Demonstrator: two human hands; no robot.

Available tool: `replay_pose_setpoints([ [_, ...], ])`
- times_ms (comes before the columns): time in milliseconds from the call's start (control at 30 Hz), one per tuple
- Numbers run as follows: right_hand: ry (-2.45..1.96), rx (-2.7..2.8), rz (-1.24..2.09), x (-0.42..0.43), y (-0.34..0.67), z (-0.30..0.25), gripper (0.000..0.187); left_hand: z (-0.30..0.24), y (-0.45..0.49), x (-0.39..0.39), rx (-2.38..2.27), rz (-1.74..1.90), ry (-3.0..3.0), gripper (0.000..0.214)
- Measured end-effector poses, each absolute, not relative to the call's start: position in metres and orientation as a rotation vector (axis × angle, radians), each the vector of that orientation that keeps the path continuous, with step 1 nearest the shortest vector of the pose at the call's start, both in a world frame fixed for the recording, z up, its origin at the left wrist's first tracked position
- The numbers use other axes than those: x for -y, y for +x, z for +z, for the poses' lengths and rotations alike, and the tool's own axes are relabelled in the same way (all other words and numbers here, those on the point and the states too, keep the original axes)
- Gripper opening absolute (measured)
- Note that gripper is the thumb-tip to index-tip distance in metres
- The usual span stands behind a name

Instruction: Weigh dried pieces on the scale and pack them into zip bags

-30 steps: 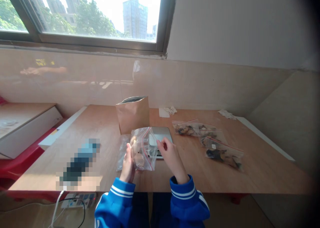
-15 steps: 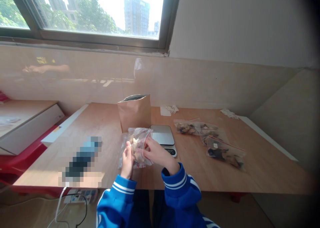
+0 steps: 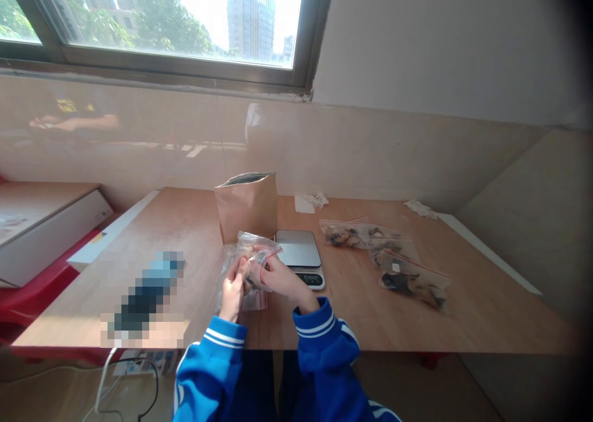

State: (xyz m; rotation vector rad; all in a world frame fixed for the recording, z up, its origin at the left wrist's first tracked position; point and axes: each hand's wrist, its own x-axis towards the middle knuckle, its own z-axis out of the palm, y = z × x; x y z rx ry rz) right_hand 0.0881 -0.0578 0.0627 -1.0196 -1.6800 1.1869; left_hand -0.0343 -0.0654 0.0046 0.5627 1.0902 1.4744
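Observation:
A clear zip bag [image 3: 254, 241] with a red seal line and brownish dried pieces inside is held up between my two hands over the table's near middle. My left hand [image 3: 231, 295] grips its left side, thumb and fingers closed on the plastic. From the right, my right hand [image 3: 286, 281] is closed at the red-lined edge; its fingertips are partly hidden by the plastic, so whether they are inside the bag I cannot tell. More clear plastic bags [image 3: 224, 267] lie beneath and left of it. Just behind my right hand sits a kitchen scale [image 3: 297, 249] with a bare metal plate.
An open brown paper pouch [image 3: 246, 207] stands behind the bags. Several filled zip bags [image 3: 412, 283] lie to the right. At left is a blurred-out object [image 3: 148, 295] with a white cable [image 3: 102, 375]. Crumpled tissue [image 3: 319, 201] and a paper piece lie near the wall.
My left fingers have curled from a flatter hold onto the bag's upper part. The bag has folded and tilted, and my right hand remains at its edge. The view has shifted slightly.

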Motion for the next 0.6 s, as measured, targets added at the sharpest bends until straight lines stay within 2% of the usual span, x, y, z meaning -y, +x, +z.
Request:
replay_pose_setpoints([
  [133,-1.047,1.424,1.261,0.054,0.078,0.050,0.036,0.005,-0.034,0.066,-1.046,1.481,0.578,0.050],
  [267,-1.039,1.342,1.282,0.050,0.073,0.045,0.034,0.007,-0.033,0.067,-1.097,1.533,0.548,0.036],
  [600,-1.038,1.317,1.078,0.047,0.071,0.032,0.018,0.014,-0.035,0.063,-1.005,1.417,0.344,0.044],
])
